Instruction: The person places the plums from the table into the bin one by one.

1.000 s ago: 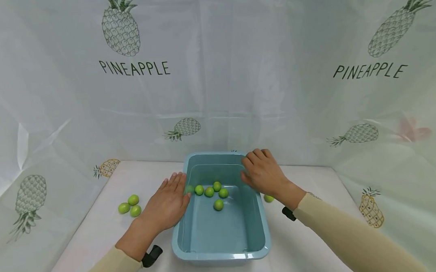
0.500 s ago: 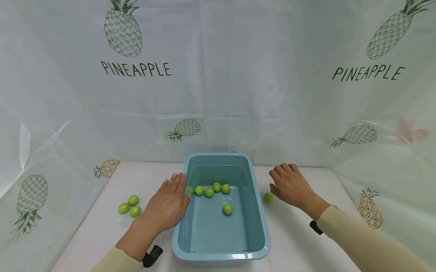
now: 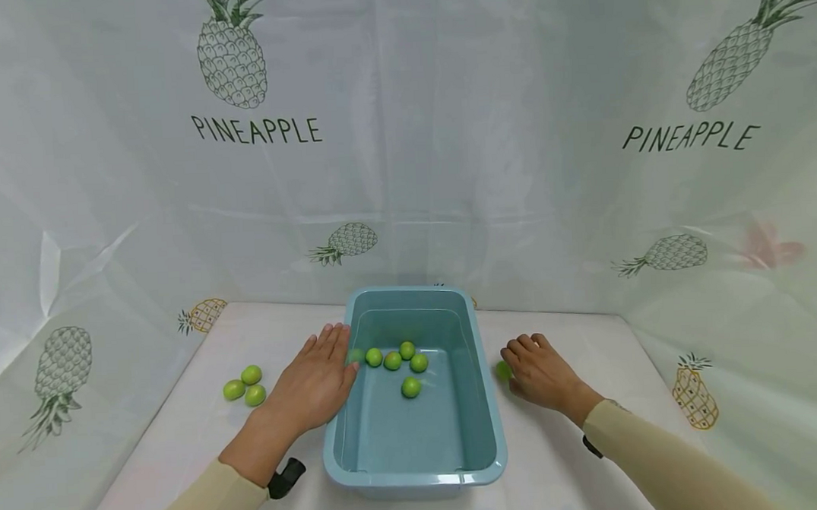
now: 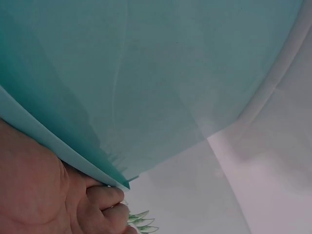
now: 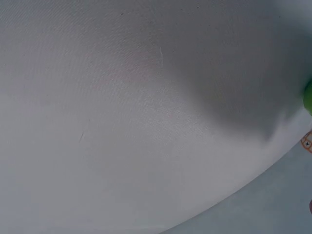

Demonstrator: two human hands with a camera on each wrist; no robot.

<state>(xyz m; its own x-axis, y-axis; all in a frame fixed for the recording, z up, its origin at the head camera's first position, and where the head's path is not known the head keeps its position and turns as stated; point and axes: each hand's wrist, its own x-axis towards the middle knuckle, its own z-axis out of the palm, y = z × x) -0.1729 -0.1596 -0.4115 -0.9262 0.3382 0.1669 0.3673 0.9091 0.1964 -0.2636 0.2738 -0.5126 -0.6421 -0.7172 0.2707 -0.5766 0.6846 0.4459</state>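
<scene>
A rectangular light-blue plastic tub sits at the centre of a white cloth-covered table. The left hand, fingers straight and flat, presses against the tub's outer wall at nine o'clock. At three o'clock, the right hand rests on the table with its fingers curling round one small round green fruit just beside the tub; whether they fully pinch it cannot be told. Six green fruits already lie inside the tub, towards its far end. Three more green fruits remain on the table, well out at nine o'clock. By this count, most are in and four are left.
</scene>
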